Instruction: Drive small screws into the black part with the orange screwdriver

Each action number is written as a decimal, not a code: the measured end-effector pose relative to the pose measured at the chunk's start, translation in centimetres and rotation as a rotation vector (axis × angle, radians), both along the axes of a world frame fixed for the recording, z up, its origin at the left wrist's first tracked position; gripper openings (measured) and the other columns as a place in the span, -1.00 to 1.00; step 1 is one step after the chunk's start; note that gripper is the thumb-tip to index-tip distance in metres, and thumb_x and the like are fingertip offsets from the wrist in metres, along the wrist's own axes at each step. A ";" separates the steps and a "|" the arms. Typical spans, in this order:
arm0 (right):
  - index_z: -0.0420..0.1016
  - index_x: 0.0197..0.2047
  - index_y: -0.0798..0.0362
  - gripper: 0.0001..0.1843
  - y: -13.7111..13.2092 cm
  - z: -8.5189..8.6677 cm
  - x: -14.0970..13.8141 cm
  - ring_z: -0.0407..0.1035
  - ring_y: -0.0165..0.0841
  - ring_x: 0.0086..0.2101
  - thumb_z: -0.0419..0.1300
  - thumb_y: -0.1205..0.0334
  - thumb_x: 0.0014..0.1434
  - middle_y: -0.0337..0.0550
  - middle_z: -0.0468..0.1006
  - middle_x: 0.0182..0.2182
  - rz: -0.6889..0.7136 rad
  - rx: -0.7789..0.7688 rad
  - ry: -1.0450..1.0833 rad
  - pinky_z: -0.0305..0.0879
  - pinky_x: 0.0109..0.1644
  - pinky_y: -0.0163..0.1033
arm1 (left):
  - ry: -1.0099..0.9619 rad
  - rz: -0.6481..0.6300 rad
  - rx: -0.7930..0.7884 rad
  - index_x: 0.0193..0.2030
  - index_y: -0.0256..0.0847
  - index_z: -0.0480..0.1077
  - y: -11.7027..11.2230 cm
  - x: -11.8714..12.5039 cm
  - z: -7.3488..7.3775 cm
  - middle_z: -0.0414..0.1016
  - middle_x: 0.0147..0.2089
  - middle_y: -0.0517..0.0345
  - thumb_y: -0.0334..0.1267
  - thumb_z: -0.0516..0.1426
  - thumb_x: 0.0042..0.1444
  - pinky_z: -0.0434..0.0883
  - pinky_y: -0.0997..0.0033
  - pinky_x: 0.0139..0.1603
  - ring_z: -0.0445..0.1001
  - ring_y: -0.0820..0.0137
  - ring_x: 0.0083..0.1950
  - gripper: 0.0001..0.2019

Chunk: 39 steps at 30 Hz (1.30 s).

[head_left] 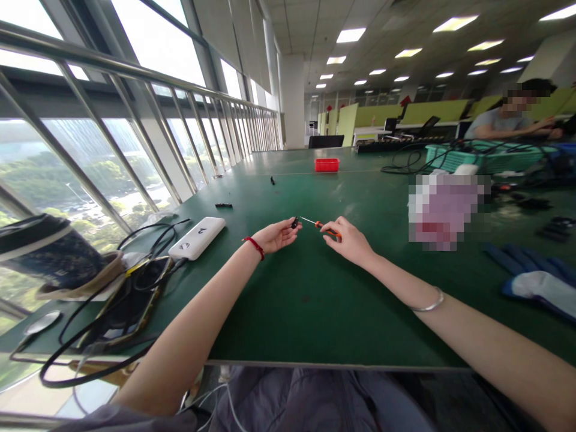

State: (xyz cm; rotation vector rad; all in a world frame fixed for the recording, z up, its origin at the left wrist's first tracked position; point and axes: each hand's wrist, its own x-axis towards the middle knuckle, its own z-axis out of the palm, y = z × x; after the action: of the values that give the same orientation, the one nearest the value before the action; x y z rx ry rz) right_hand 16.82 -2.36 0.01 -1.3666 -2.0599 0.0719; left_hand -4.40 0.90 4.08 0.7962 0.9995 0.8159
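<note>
My left hand point(276, 235) pinches a small black part point(294, 223) between thumb and fingertips, just above the green table point(288, 300). My right hand point(348, 241) grips a small screwdriver point(326, 228) with an orange and black handle. Its thin metal shaft points left, and the tip sits at or right beside the black part. A red cord circles my left wrist and a silver bangle my right forearm.
A white power bank point(198, 237) lies left of my hands, with black cables and a phone point(128, 300) nearer the left edge. A red tray point(326, 164) sits far back. Blue gloves point(535, 279) lie at right. A teal basket point(486, 157) and another person point(504, 120) are at far right.
</note>
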 end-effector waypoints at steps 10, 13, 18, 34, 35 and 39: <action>0.49 -0.17 -0.02 -0.81 0.1 0.3 -0.2 0.35 -0.39 -0.30 0.15 0.19 0.13 -0.19 0.36 -0.31 0.228 0.081 0.246 0.29 -0.17 -0.27 | -0.061 -0.302 0.098 -0.39 -0.32 0.34 -1.8 3.3 -1.4 0.31 -0.55 0.23 -0.28 0.02 0.25 0.22 0.67 -0.57 0.20 0.67 -0.61 -0.78; 0.51 -0.22 0.00 -0.83 0.0 0.5 -0.1 0.35 -0.39 -0.32 0.16 0.18 0.13 -0.18 0.37 -0.32 0.222 0.089 0.239 0.28 -0.21 -0.29 | 0.179 -0.236 0.318 -0.35 -0.30 0.34 -1.8 3.3 -1.5 0.37 -0.48 0.19 -0.20 0.04 0.22 0.29 0.59 -0.48 0.29 0.60 -0.54 -0.79; 0.51 -0.24 -0.07 -0.82 -0.2 0.6 0.0 0.32 -0.43 -0.39 0.16 0.09 0.12 -0.21 0.35 -0.30 -0.001 0.139 0.040 0.17 -0.41 -0.34 | 0.780 0.017 1.125 -0.35 -0.26 0.42 -1.7 2.8 -1.5 0.47 -0.32 0.11 -0.24 0.09 0.13 0.37 0.46 -0.23 0.42 0.44 -0.30 -0.84; 0.54 -0.22 -0.03 -0.83 -0.5 0.8 0.1 0.31 -0.45 -0.38 0.15 0.17 0.16 -0.19 0.37 -0.32 -0.017 0.369 -0.223 0.14 -0.42 -0.39 | 1.133 -0.066 1.611 -0.28 -0.17 0.50 -1.5 2.3 -2.4 0.54 -0.20 0.14 -0.26 0.14 0.13 0.38 0.45 -0.18 0.46 0.38 -0.17 -0.89; 0.54 -0.22 -0.03 -0.83 -0.5 0.8 0.1 0.31 -0.45 -0.38 0.15 0.17 0.16 -0.19 0.37 -0.32 -0.018 0.370 -0.222 0.14 -0.42 -0.39 | 1.124 -0.070 1.609 -0.28 -0.17 0.51 -1.4 2.2 -2.4 0.54 -0.19 0.14 -0.26 0.14 0.13 0.38 0.45 -0.18 0.47 0.38 -0.16 -0.89; 0.54 -0.22 -0.04 -0.82 -0.5 0.8 0.2 0.31 -0.46 -0.40 0.15 0.14 0.16 -0.20 0.37 -0.33 -0.015 0.359 -0.215 0.14 -0.43 -0.39 | 1.123 -0.097 1.606 -0.25 -0.15 0.52 -1.3 2.2 -2.3 0.56 -0.17 0.16 -0.26 0.13 0.14 0.39 0.45 -0.14 0.48 0.39 -0.15 -0.86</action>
State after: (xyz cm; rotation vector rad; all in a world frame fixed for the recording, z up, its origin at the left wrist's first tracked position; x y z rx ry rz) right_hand 16.98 -2.82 0.86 -1.2061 -2.1069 -0.4483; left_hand -2.22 -0.44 1.79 2.8718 1.0684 1.0092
